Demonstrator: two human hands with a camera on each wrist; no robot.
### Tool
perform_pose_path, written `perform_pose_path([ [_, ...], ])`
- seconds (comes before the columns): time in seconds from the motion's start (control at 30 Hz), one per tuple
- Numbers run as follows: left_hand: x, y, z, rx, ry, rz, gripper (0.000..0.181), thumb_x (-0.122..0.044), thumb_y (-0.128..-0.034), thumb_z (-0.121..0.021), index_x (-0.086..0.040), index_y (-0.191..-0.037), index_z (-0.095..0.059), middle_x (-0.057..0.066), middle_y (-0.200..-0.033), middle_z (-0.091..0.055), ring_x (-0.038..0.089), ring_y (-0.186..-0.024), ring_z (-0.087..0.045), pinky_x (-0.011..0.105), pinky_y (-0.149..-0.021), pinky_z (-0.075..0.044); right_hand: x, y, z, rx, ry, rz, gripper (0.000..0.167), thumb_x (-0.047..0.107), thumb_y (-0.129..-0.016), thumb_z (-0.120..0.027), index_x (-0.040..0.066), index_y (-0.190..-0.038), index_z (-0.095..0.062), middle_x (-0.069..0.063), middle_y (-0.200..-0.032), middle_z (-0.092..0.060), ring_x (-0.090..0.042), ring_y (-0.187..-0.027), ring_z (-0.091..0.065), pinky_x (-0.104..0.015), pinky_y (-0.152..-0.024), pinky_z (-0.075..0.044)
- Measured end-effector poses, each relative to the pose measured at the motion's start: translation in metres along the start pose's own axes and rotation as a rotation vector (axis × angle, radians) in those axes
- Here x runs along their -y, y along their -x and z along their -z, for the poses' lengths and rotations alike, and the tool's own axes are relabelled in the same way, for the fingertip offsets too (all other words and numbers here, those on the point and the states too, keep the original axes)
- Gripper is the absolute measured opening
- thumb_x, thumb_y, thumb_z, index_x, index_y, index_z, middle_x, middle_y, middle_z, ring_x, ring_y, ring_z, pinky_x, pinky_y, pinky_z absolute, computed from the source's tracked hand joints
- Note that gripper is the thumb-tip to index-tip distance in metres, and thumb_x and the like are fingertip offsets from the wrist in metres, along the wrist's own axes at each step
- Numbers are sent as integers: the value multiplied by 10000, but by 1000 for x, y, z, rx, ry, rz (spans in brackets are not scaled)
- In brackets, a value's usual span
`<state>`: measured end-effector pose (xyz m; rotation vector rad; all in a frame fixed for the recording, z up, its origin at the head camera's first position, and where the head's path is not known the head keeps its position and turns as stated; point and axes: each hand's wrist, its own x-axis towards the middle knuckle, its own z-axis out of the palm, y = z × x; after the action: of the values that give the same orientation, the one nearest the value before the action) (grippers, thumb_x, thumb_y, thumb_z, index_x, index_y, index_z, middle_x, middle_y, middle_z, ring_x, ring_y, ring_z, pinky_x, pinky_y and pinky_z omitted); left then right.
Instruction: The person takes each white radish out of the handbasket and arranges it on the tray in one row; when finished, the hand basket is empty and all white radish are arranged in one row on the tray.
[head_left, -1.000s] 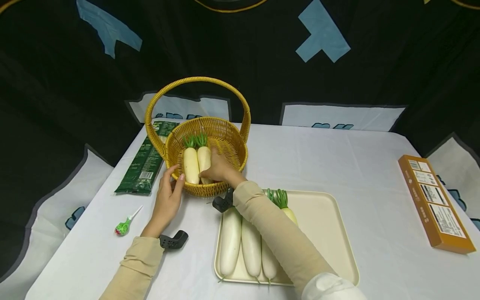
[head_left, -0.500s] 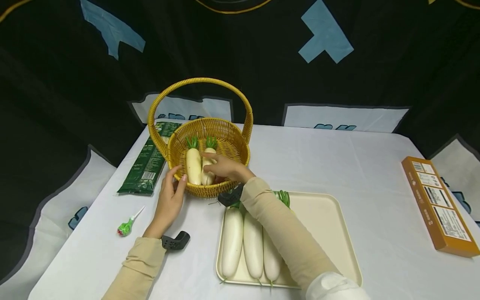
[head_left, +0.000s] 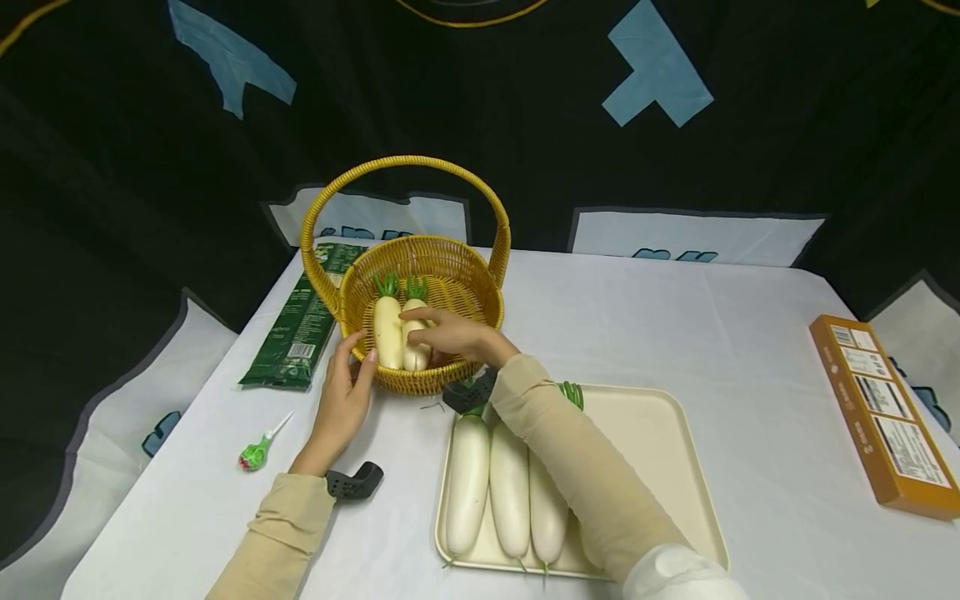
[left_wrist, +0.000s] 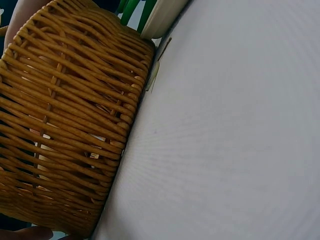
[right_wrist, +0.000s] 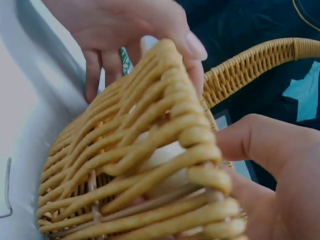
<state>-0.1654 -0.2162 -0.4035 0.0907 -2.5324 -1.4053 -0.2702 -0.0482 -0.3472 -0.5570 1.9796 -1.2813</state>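
Note:
In the head view a wicker basket [head_left: 420, 382] holds two white radishes side by side, green tops away from me: a left white radish [head_left: 387, 333] and a right white radish [head_left: 417, 358]. My left hand [head_left: 345, 408] grips the basket's left front rim, with the thumb near the edge and some fingers outside the weave, as the right wrist view shows. My right hand [head_left: 457, 335] reaches over the right rim and holds the right radish, its thumb and forefinger lying across it. The fingers' undersides are hidden. Something reddish beneath that hand is too covered to identify.
A cream tray [head_left: 652, 433] with several white radishes [head_left: 467, 483] lies in front right, partly under my right forearm. A green packet [head_left: 288, 342] is left of the basket. A lollipop [head_left: 255, 452] lies near my left wrist. An orange box [head_left: 885, 417] stands far right.
The right radish shifted right, away from the left one, then came slightly back towards it with my right hand over it. My left hand stayed at the rim. The head view drifted slightly.

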Motion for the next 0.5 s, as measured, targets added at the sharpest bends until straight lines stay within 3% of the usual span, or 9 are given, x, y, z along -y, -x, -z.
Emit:
perform_pose_path([
  [0.13,-1,0,0,0,-8,-2,539,-465,-952,-337,-186,-1405,-255,208,-1421,-250,382,-1240,-395,495,-980,-397,-1,4,3,30,-53,75,483,172,-930,-463,223,-1394,-338,-98,-1368,-343,-150,-669,-560,-292,-688,-537],
  [0.27,-1,0,0,-6,-15,-11,536,-450,-956,-341,-166,-1404,-260,218,-1412,-258,386,-1243,-386,501,-983,-391,-3,9,7,77,-156,175,469,143,-938,-433,221,-1391,-338,-51,-1431,-271,-166,-878,-567,-394,-852,-504],
  [0.5,-2,0,-1,-16,-5,-18,524,-430,-959,-354,-154,-1397,-273,227,-1407,-261,382,-1248,-379,499,-991,-385,-7,29,18,89,-229,275,454,124,-934,-436,263,-1361,-370,14,-1406,-290,-176,-1101,-471,-434,-931,-430],
])
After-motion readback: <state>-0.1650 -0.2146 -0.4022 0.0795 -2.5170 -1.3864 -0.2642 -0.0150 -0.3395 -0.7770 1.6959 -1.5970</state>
